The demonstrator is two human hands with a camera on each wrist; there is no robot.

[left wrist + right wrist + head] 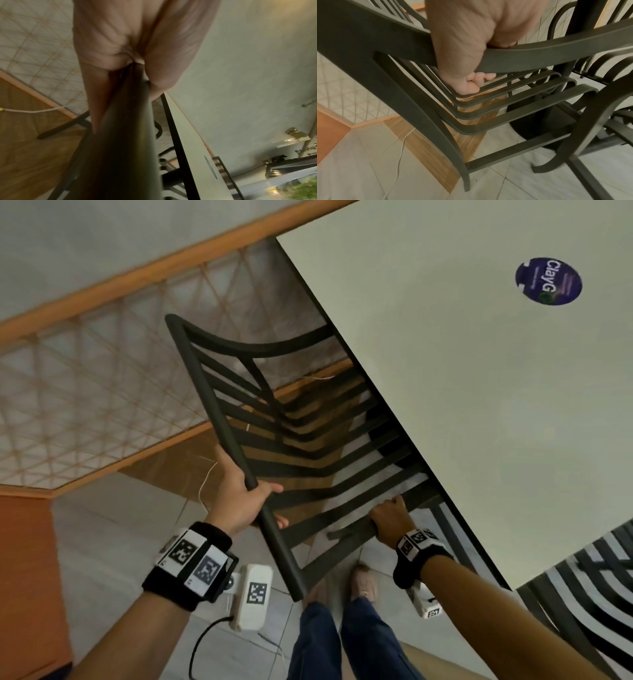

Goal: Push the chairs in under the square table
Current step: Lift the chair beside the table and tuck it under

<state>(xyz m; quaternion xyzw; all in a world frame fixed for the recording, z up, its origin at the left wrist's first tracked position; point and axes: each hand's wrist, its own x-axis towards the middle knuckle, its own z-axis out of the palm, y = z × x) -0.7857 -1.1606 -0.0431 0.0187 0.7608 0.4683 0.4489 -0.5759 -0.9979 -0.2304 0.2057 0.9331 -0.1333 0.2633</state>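
A black slatted chair (301, 440) stands at the left edge of the square white table (462, 405), its seat partly under the top. My left hand (248, 498) grips the round top rail of the backrest (212, 405); in the left wrist view the palm (120, 40) wraps that dark rail (120, 142). At the table's edge my right hand (390, 513) grips the chair's curved side rail. In the right wrist view its fingers (479, 77) curl under this rail (547, 54), above the seat slats (522, 100).
A second black slatted chair (582, 594) stands at the table's near right corner. The table's black pedestal base (537, 121) sits under the top. A wood-framed lattice screen (102, 371) and an orange block (24, 577) lie left. A white cord (205, 477) crosses the floor.
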